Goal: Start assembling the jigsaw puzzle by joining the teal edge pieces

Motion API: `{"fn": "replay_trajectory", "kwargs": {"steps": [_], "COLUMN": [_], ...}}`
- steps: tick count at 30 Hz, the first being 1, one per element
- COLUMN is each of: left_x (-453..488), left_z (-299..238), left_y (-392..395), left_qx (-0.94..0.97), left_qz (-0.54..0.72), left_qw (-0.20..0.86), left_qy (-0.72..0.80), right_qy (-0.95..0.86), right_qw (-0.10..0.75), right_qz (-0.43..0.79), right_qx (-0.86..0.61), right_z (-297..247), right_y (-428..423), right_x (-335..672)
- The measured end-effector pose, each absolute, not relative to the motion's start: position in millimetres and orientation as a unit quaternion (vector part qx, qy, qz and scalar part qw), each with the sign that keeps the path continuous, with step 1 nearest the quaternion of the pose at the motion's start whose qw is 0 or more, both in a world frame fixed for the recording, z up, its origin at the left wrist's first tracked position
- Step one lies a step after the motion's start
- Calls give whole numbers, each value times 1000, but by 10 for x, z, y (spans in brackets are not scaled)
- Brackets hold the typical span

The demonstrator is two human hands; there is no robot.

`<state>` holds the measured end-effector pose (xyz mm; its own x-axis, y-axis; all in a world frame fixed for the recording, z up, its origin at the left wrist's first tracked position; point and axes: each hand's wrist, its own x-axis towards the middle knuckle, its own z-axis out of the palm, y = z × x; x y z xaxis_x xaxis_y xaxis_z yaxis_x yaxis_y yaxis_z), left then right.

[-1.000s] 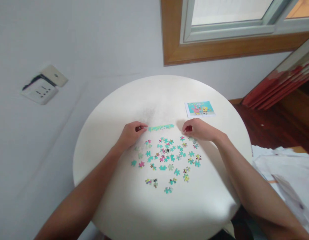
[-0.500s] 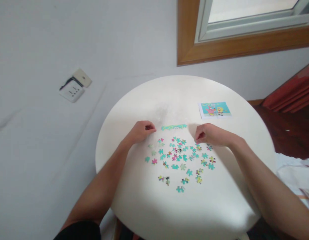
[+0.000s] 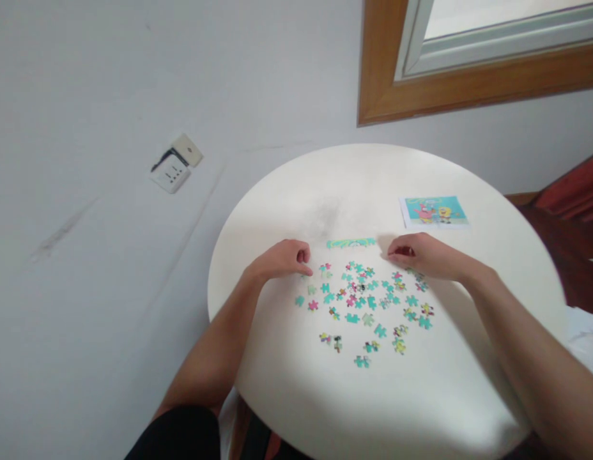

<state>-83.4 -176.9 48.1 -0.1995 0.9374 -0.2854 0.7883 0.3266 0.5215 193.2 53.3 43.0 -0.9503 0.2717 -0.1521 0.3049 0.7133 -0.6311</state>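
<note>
My left hand (image 3: pixel 287 258) is at the left side of the scattered jigsaw pieces (image 3: pixel 353 318), its thumb and forefinger apart. A pale puzzle piece lies partly hidden under its fingertips. My right hand (image 3: pixel 416 253) has its fingertips pinched together just right of the joined puzzle strip (image 3: pixel 351 243); whatever is between them is too small to make out. The strip is a narrow teal and yellow row lying flat between the hands. Below it, several loose teal, pink and yellow pieces spread over the white round table (image 3: pixel 296 198).
A picture card (image 3: pixel 435 212) with two cartoon figures lies beyond my right hand. The table's far edge is near a pale wall with a socket (image 3: pixel 170 172) and a wood-framed window (image 3: pixel 383 96). A red curtain (image 3: pixel 577 191) hangs at the right.
My left hand has come nearer and its fingers have parted. My right hand has moved off the loose pieces, up towards the strip's right end. The whole view has shifted slightly.
</note>
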Motion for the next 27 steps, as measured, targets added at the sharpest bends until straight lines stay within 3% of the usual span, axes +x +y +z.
{"fn": "replay_trajectory", "kwargs": {"steps": [12, 27], "left_x": [-742, -585], "left_z": [564, 445], "left_y": [-1822, -2150], "left_qx": [577, 498], "left_qz": [91, 210], "left_qw": [264, 162], "left_qy": [768, 825], "right_qy": [915, 917], "right_qw": [1, -21], "right_qz": [-374, -373], "right_qx": [149, 136], "right_z": [400, 393], "right_y": [609, 642], "right_x": [1963, 1964]}}
